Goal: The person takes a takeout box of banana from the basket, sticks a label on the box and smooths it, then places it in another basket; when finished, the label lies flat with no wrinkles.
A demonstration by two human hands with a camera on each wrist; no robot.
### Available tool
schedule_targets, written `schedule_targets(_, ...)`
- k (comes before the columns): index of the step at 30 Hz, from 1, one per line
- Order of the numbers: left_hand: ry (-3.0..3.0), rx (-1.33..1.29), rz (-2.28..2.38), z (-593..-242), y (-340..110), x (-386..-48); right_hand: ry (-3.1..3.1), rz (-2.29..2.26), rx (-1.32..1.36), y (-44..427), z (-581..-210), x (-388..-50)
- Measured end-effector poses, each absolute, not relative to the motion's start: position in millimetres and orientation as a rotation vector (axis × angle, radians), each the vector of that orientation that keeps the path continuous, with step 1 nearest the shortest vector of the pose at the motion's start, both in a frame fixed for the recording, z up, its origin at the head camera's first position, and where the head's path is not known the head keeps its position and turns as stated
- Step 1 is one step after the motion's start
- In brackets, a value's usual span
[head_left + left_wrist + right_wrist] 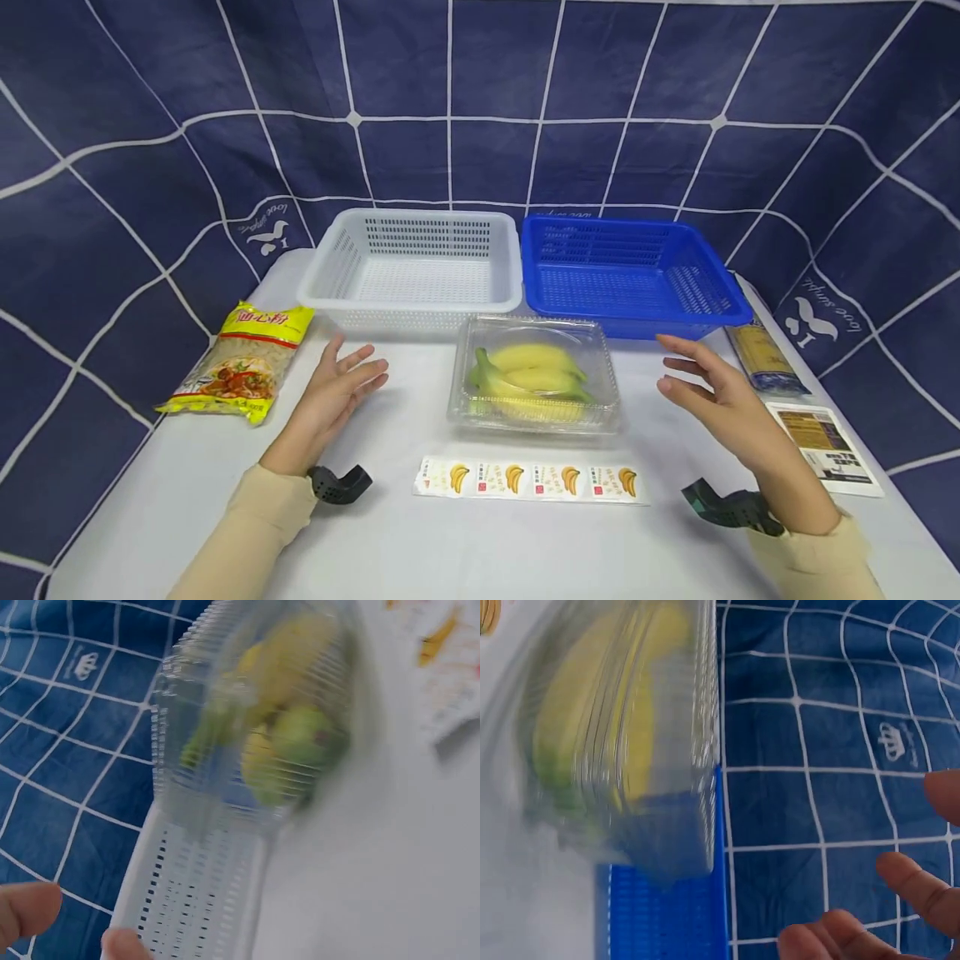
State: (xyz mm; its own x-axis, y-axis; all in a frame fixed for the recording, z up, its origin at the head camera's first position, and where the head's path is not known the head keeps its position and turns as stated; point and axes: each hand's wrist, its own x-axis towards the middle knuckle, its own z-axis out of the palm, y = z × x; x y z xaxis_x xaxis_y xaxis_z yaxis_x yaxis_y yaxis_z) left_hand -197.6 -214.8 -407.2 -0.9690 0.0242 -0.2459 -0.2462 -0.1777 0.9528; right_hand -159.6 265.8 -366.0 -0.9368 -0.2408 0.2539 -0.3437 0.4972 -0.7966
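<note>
A clear plastic clamshell box with several yellow-green bananas inside stands on the white table, its lid down. Left of it, my left hand hovers with fingers spread and holds nothing. To the box's right, my right hand is held with loosely bent fingers, also apart from the box. In front of the box lies a strip of banana stickers. Both wrist views show the box, somewhat blurred, beyond the fingertips: left fingers and right fingers touch nothing there.
A white basket and a blue basket stand side by side behind the box. On the left lies a yellow food bag. At the right edge are a packet of yellowish food and a printed card.
</note>
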Motion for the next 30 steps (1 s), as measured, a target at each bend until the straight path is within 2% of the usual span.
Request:
schedule_targets(7,2.160,0.083,1.754,-420.2,-216.2,-171.6,-2.440,1.673,0.888,242.8,-363.8,-144.9)
schedule_targets(14,2.196,0.335,1.523,-429.4,-216.6,-152.6,-2.554,1.721,1.214,206.8,-374.0,-148.8)
schedule_targets(23,2.173,0.415,1.417,-437.4,-209.5,-148.8,-2.633,1.706,1.452,171.8,-397.1,-154.1)
schedule_targets(30,2.266,0.429,1.335,-438.8,-200.5,-149.1,-2.732,1.639,1.475,143.7,-413.4,-154.5)
